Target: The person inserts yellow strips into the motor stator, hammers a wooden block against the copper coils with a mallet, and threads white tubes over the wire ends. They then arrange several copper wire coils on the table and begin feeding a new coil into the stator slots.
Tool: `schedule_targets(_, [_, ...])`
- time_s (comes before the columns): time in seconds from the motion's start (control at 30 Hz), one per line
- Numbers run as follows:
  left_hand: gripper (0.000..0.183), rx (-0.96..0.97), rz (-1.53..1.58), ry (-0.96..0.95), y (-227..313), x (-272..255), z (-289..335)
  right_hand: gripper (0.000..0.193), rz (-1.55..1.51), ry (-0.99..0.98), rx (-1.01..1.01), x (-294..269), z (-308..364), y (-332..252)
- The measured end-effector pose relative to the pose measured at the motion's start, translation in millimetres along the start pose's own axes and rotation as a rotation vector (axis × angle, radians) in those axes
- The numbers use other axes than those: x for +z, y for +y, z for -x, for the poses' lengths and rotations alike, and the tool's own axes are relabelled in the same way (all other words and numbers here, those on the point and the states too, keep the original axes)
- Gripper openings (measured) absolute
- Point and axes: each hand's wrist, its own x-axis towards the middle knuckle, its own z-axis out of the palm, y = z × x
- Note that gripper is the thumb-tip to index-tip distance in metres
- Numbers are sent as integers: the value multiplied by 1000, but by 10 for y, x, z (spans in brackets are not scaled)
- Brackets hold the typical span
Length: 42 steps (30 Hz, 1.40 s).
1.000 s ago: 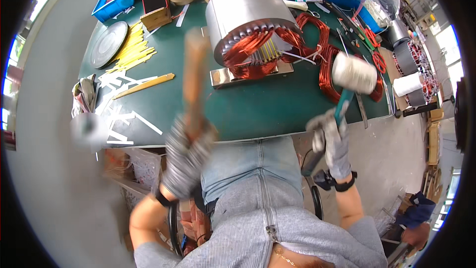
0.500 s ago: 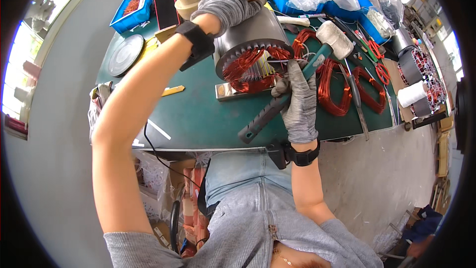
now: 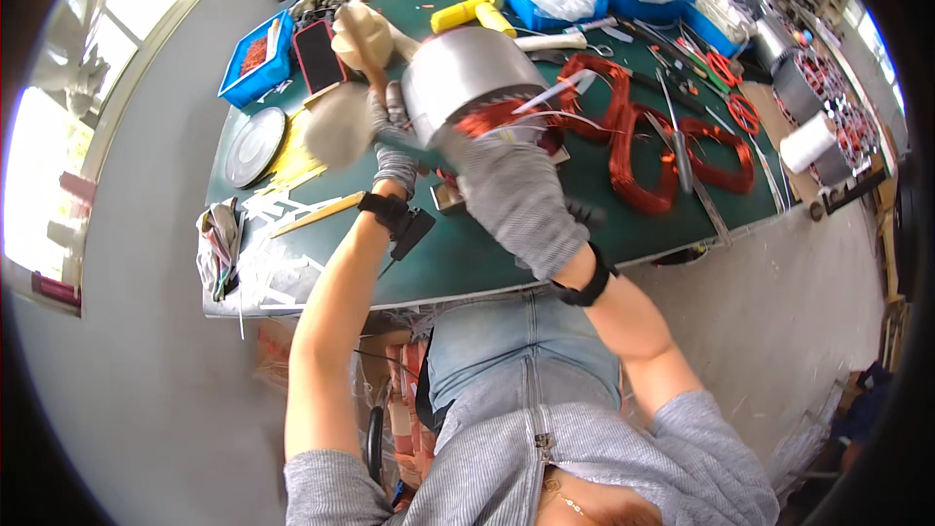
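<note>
At the left edge of the dark green worktable (image 3: 487, 253) lie a crumpled grey rag (image 3: 216, 244), scattered white paper strips (image 3: 278, 263), a flat wooden stick (image 3: 317, 214) and a round grey disc (image 3: 255, 144); behind them sits a blue plastic tray of small red parts (image 3: 255, 56). The left hand (image 3: 392, 136), in a grey knit glove, is closed around a handle beside the motor; the blurred pale mallet head (image 3: 339, 125) sits just left of it, close to the housing. The large cylindrical grey metal stator with copper windings (image 3: 469, 80) lies on its side at table centre, its open end facing the person, with white insulation slips sticking out of the copper. The right hand (image 3: 516, 197), also gloved, lies at the winding face; its fingers are curled, but what they grip is too blurred to tell. Judgement: coils are already seated in the stator and are being shaped; several loose loops of red copper wire (image 3: 672, 151) to the right remain unused, with red-handled scissors (image 3: 742, 112), a white tape roll (image 3: 808, 144) and 1 more wound stator (image 3: 813, 88) beyond.
</note>
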Motion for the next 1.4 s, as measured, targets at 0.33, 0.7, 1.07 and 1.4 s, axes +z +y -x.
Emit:
schedule_targets(0.33, [27, 48, -945, 229, 501, 592, 2149, 45, -376, -254, 34, -428, 1389, 611])
schedule_targets(0.7, [23, -648, -450, 122, -595, 1128, 2931, 29, 837, -152, -322, -1701, 1132, 1297])
schedule_targets(1.07, [36, -800, -178, 70, -552, 975, 2847, 29, 527, -363, -325, -829, 1123, 1174])
schedule_targets(1.4, [26, -823, -358, -39, -264, 666, 2841, 24, 11, 11, -54, 109, 1521, 1242])
